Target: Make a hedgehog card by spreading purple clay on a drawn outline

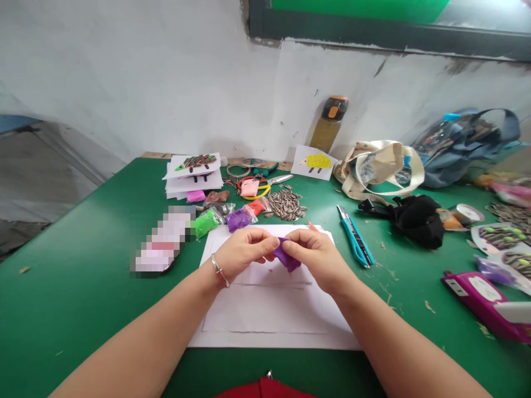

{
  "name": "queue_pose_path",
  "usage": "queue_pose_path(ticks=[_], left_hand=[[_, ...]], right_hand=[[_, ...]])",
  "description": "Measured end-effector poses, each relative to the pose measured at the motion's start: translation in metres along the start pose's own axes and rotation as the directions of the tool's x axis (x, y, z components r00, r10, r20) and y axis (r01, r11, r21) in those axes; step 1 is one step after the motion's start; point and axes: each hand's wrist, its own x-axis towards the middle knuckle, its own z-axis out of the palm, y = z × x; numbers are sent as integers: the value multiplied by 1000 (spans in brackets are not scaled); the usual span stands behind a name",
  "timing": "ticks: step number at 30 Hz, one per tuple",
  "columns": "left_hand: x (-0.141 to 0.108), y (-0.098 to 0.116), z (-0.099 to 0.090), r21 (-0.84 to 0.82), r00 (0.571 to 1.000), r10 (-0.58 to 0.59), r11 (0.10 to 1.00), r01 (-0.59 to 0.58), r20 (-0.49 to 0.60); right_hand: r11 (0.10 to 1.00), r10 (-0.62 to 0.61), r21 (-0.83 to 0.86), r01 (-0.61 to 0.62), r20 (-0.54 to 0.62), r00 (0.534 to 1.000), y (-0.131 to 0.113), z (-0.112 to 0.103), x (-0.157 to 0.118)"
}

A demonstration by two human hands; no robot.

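Observation:
Between my two hands is a flattened piece of purple clay (287, 257), held above the white paper (265, 315). My left hand (248, 250) pinches its left edge between thumb and fingers. On the other side, my right hand (312, 251) grips it the same way. Just beyond the hands lie packets of purple clay (240, 219), green clay (206, 222) and red clay (258, 207). A pile of striped sunflower seeds (286, 203) is behind them. To the right of the paper rests a teal utility knife (355, 237).
Scissors (280, 179) and coloured-handled tools lie at the back. A blurred-out object (164, 243) is at left. Paper pictures (194, 179), a bottle (329, 124), bags (379, 166), a black pouch (417, 221) and a magenta case (485, 301) surround the work area.

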Motion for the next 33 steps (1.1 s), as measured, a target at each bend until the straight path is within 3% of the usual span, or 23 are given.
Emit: queue_pose_path(ticks=[13, 22, 33], left_hand=[[1, 0, 0, 11, 997, 56, 998, -55, -45], [1, 1, 5, -171, 997, -63, 984, 56, -40], [3, -4, 6, -151, 994, 77, 985, -88, -77]], right_hand=[[1000, 22, 3, -22, 37, 999, 1, -1, 1], [987, -54, 150, 51, 17, 998, 6, 2, 2], [986, -111, 128, 110, 5, 994, 7, 2, 0]])
